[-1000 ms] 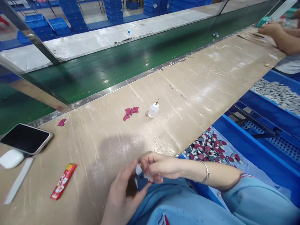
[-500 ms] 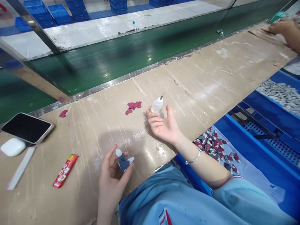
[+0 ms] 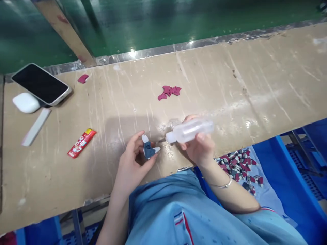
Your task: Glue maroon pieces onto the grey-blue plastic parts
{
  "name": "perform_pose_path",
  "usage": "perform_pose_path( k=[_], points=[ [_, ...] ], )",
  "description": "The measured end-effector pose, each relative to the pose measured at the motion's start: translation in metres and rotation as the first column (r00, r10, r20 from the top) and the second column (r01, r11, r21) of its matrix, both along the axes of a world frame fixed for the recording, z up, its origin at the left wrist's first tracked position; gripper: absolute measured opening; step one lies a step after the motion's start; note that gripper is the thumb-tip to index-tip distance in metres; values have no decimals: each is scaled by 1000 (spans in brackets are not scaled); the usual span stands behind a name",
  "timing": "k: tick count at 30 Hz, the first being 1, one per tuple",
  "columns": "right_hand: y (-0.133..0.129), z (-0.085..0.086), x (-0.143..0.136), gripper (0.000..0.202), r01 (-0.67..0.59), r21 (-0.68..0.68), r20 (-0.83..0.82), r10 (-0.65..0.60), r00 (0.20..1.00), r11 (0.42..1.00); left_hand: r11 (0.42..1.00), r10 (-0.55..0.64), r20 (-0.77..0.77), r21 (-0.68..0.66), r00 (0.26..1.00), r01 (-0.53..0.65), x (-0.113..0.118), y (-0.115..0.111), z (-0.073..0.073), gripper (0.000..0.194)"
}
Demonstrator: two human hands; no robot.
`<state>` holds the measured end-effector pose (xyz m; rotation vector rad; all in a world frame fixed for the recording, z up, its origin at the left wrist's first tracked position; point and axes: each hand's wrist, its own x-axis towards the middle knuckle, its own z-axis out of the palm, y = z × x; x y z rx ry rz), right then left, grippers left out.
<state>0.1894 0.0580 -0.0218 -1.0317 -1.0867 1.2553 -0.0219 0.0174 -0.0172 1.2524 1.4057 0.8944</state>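
Between the thumb and fingers of my left hand (image 3: 135,160) is a small dark blue-grey and white plastic part (image 3: 148,148). My right hand (image 3: 203,146) grips a translucent squeeze bottle (image 3: 192,130), tipped on its side. Its thin needle tip points left at the plastic part, a short gap away; motion blurs the bottle somewhat. Beyond the hands, several dark red pieces (image 3: 170,91) lie in a small cluster on the tan worktop (image 3: 122,98).
On the left lie a phone (image 3: 41,83), a white case (image 3: 26,102), a pale strip (image 3: 36,127) and a red wrapped packet (image 3: 81,143). One dark red piece (image 3: 83,78) sits near the back edge. Below right, a blue bin (image 3: 286,183) holds many red-and-grey parts (image 3: 240,166).
My right hand, open beside the upright bottle before, now holds it tipped sideways near the left hand. The left hand still holds the plastic part. The view has turned downward and left.
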Motion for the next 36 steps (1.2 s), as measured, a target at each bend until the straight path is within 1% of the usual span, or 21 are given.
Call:
perform_pose_path(
  k=[1,3,4,5,7,9,11,15,17,20,24,26,29,30,33,36],
  points=[
    [-9,-1,-5,51,27,105,75,-35,997,994,1000,-9,-2,4,1000,9,0,1,1,63],
    [-21,-4,-10,44,91,306,216,-162,963,948,1000,-11,-3,12,1000,11,0,1,2,63],
    [-24,-5,-10,40,102,376,267,-214,940,921,1000,-9,-3,12,1000,9,0,2,3,63],
    [-26,-6,-10,37,99,412,308,-241,920,906,1000,-7,-2,10,1000,7,0,1,3,64],
    [-27,-6,-9,35,87,411,378,-257,889,907,1000,-2,-4,9,1000,2,1,1,4,63],
    [-26,-5,-8,38,81,388,437,-261,861,918,1000,-2,-6,5,1000,2,2,0,5,62],
    [-26,-3,-8,39,75,380,462,-260,848,922,1000,-2,-6,4,1000,2,2,0,6,62],
    [-26,-5,-8,40,64,380,474,-253,843,923,1000,-8,-4,10,1000,8,3,0,8,61],
    [-25,-8,-8,42,72,418,458,-279,844,905,1000,-23,-12,12,1000,24,3,0,8,60],
    [-24,-10,-6,39,73,499,395,-302,868,863,998,-49,-7,31,999,49,2,0,9,61],
    [-25,-8,-7,38,37,463,410,-251,877,886,997,-61,-3,52,998,61,0,0,8,62],
    [-24,-7,-8,38,57,476,414,-281,866,878,996,-63,-20,58,998,64,0,-1,8,62],
    [-23,-8,-9,37,114,519,383,-350,855,847,996,-60,-43,58,997,63,0,-1,8,62],
    [-24,-8,-9,37,104,513,385,-336,859,852,997,-61,-43,54,997,63,0,-1,8,62],
    [-30,-6,-6,39,29,433,412,-227,882,901,997,-63,-32,39,997,64,-1,-1,8,63],
    [-38,-1,-4,41,13,356,415,-171,894,934,998,-61,-25,24,998,62,-1,-1,7,64]
  ],
)
